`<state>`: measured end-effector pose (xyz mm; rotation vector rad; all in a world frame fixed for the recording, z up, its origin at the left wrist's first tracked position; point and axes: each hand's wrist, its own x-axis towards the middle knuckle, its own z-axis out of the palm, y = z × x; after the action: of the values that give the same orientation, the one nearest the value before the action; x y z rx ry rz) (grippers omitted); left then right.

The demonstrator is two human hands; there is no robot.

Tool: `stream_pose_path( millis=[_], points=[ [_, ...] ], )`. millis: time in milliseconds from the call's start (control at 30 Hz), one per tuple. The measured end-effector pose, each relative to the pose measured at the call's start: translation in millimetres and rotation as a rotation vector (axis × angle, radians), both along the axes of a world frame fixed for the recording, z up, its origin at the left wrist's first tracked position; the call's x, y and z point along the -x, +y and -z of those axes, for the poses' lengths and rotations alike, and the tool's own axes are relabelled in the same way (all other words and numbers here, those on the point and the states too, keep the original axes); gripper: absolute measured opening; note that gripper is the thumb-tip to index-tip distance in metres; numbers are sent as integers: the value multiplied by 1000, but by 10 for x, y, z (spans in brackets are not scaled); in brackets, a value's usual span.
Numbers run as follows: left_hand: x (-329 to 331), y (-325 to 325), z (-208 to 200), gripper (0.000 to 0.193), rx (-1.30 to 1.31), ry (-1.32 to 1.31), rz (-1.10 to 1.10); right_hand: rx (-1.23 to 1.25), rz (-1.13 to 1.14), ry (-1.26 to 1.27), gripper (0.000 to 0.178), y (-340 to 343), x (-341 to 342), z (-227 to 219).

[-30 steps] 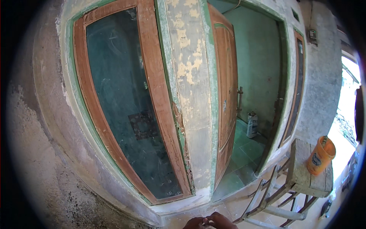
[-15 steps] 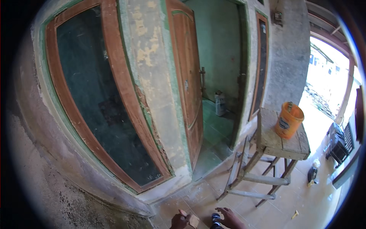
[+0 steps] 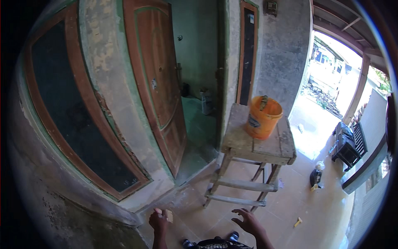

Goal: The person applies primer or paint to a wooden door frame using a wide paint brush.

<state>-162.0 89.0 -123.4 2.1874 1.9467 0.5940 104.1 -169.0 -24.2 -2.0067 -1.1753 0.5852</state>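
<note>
In front of my body, low in the picture, my left hand (image 3: 158,220) is closed around a small tan flat block (image 3: 169,216) whose exact kind I cannot make out. My right hand (image 3: 248,223) is held out over the tiled floor, fingers spread, with nothing in it. Ahead of it stands a worn wooden stand (image 3: 236,135) with rungs between its legs. An orange bucket (image 3: 265,121) sits on top, with something like a handle sticking up inside it.
Left of the stand is a brown wooden door (image 3: 156,79), standing open. A framed dark window (image 3: 70,95) is further left. On the right-hand floor lie a dark bag (image 3: 316,178) and a small yellowish tool (image 3: 297,222). Beyond them stands a black cabinet-like object (image 3: 345,145).
My view has swung to the right, so the stand and bucket sit further left in the picture. My hands are further apart; the left still grips the tan block.
</note>
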Motion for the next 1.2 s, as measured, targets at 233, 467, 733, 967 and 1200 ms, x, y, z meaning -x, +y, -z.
stream_pose_path(
  millis=[233,467,733,967,1200],
  points=[
    [-1120,-383,-180,35,-136,-117,-15,-150,199,93,25,-769,-1045,-215],
    [-1526,-508,-487,20,32,-1195,6,-335,165,130,15,-858,-1727,-526],
    [-2116,-294,-1336,24,-141,-1318,-171,-592,73,70,11,-389,-2618,-800],
    [-3130,243,-1686,23,-526,-1202,-122,-644,106,78,16,10,-3368,-888],
    [-3844,511,-1885,22,-99,-1828,-94,-641,185,-17,42,233,-4059,-775]
  ],
)
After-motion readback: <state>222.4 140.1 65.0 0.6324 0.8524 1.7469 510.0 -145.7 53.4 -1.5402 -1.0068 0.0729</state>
